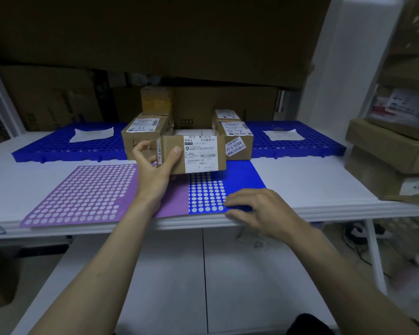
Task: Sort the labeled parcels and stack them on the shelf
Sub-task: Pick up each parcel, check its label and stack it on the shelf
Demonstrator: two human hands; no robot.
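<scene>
Parcel [191,153] pinched between left hand [153,170] thumb and fingers; right hand [259,209] relaxed.

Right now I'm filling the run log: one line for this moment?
left hand grips labeled parcel | right hand rests on blue sticker sheet | shelf

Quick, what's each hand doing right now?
Left hand: grip closed on the labeled parcel, thumb on its front.
Right hand: open, holding nothing, fingers resting on the blue sticker sheet.
</scene>
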